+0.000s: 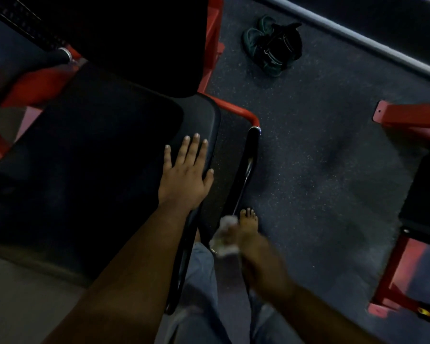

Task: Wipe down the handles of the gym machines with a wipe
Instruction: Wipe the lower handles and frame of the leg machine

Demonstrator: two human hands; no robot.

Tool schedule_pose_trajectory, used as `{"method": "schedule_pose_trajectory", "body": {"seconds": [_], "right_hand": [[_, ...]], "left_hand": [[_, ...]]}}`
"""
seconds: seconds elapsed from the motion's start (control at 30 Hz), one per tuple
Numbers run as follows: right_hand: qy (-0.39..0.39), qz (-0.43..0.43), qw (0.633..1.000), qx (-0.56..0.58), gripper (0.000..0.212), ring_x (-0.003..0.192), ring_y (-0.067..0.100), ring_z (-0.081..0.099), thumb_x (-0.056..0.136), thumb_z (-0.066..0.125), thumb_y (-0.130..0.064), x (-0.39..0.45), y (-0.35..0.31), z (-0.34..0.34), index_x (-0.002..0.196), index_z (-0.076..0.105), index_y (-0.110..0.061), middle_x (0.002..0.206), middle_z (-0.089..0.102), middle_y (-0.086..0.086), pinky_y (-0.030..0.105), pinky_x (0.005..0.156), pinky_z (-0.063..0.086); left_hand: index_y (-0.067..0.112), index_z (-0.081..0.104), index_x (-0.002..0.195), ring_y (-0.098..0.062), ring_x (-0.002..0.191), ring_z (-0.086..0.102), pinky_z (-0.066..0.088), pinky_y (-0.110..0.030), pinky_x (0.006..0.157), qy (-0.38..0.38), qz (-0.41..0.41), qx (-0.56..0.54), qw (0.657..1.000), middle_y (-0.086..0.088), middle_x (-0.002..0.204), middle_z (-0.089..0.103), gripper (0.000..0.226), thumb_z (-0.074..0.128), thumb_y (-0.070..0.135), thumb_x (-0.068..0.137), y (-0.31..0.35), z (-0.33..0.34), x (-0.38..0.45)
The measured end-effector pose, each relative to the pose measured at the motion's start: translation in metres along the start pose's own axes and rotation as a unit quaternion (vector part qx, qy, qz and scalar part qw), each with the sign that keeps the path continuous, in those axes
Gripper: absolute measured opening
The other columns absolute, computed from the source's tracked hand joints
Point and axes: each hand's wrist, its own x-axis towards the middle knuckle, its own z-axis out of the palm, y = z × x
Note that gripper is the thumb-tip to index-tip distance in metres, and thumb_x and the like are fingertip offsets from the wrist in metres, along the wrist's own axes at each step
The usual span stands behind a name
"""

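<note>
Fingers of left hand (184, 177) flat on seat pad (97, 157); right hand (256, 256) fingers, blurred, grip wipe (224, 240) on handle (247, 170).

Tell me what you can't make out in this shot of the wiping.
- Right hand, head view: motion blur hides how its fingers hold the wipe.
- Handle: its lower end is covered by the wipe and hand.
- Dark items on the floor: dim light; possibly shoes.
- Seat pad under the left hand: too dark for detail.
</note>
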Motion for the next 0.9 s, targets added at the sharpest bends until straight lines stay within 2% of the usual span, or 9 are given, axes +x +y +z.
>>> {"method": "schedule_pose_trajectory", "body": {"seconds": [0.1,0.17,0.27,0.4,0.57,0.67,0.73,0.83,0.9], "right_hand": [[0.098,0.030,0.991,-0.090,0.031,0.130,0.033,0.056,0.100,0.048,-0.003,0.066,0.035,-0.043,0.123,0.068,-0.005,0.132,0.064,0.015,0.053,0.108,0.044],[0.041,0.072,0.978,-0.190,0.042,0.145,0.034,0.041,0.097,0.041,-0.007,0.103,0.048,-0.050,0.133,0.063,-0.007,0.146,0.055,0.015,0.057,0.117,0.035],[-0.021,0.014,0.969,-0.247,0.045,0.149,0.029,0.030,0.094,0.038,-0.010,0.093,0.055,-0.025,0.132,0.063,-0.007,0.146,0.055,0.014,0.050,0.125,0.018],[-0.077,-0.071,0.976,-0.192,0.051,0.154,0.024,0.022,0.097,0.055,-0.004,0.021,0.046,0.021,0.145,0.049,-0.017,0.160,0.038,0.006,0.050,0.125,0.016],[-0.118,-0.061,0.989,-0.062,0.042,0.149,0.020,0.035,0.112,0.028,-0.023,-0.020,0.015,0.023,0.139,0.059,-0.013,0.154,0.049,0.005,0.035,0.123,0.027],[0.061,0.066,0.994,0.069,0.033,0.126,0.005,0.058,0.110,0.039,-0.014,0.000,0.013,-0.003,0.127,0.067,-0.013,0.138,0.061,-0.012,0.021,0.107,0.044],[0.236,0.196,0.944,0.124,0.037,0.122,-0.008,0.056,0.102,0.044,0.005,0.041,0.029,-0.019,0.132,0.063,-0.005,0.140,0.058,-0.020,0.020,0.107,0.046],[0.288,0.276,0.886,0.236,0.040,0.141,0.009,0.047,0.104,0.045,-0.002,0.105,0.048,-0.018,0.137,0.063,-0.016,0.150,0.053,-0.003,0.043,0.120,0.037],[0.294,0.291,0.867,0.279,0.042,0.143,0.006,0.042,0.105,0.044,-0.008,0.111,0.041,0.005,0.138,0.063,-0.025,0.153,0.049,-0.008,0.044,0.122,0.033]], "left_hand": [[0.019,0.004,0.165,-0.024,0.160,-0.002,0.006,-0.062,0.124,0.000,0.000,-0.001,1.000,-0.005,0.173,-0.002,0.074,0.029,0.053,0.105,0.000,0.001,0.001],[0.020,0.004,0.165,-0.024,0.160,-0.002,0.007,-0.062,0.124,0.001,0.002,0.001,1.000,-0.005,0.173,-0.002,0.074,0.028,0.053,0.105,-0.001,0.001,0.000],[0.020,0.002,0.165,-0.024,0.160,-0.003,0.006,-0.062,0.124,-0.002,0.005,0.003,1.000,-0.005,0.173,-0.003,0.074,0.027,0.054,0.105,0.000,0.001,0.000],[0.019,0.003,0.165,-0.024,0.160,-0.003,0.006,-0.062,0.124,-0.007,0.001,0.000,1.000,-0.006,0.173,-0.003,0.074,0.027,0.053,0.105,-0.001,0.000,0.001],[0.019,0.007,0.166,-0.024,0.160,0.000,0.006,-0.062,0.124,-0.001,0.003,-0.001,1.000,-0.005,0.173,0.001,0.074,0.030,0.053,0.104,0.000,-0.001,0.000],[0.019,0.007,0.165,-0.024,0.160,0.000,0.006,-0.062,0.124,-0.001,0.002,0.005,1.000,-0.006,0.173,0.001,0.074,0.031,0.052,0.104,0.000,0.001,0.000],[0.019,0.006,0.165,-0.024,0.160,-0.001,0.006,-0.062,0.124,-0.004,0.003,0.005,1.000,-0.006,0.173,0.000,0.074,0.030,0.053,0.104,0.000,0.001,0.000],[0.019,0.006,0.165,-0.024,0.160,-0.002,0.006,-0.062,0.124,-0.004,0.000,0.003,1.000,-0.006,0.173,-0.001,0.074,0.030,0.053,0.104,0.000,0.001,0.000],[0.018,0.007,0.165,-0.024,0.160,-0.001,0.008,-0.063,0.124,-0.003,0.001,0.000,1.000,-0.006,0.173,0.000,0.074,0.031,0.052,0.104,0.000,0.001,0.000]]}}
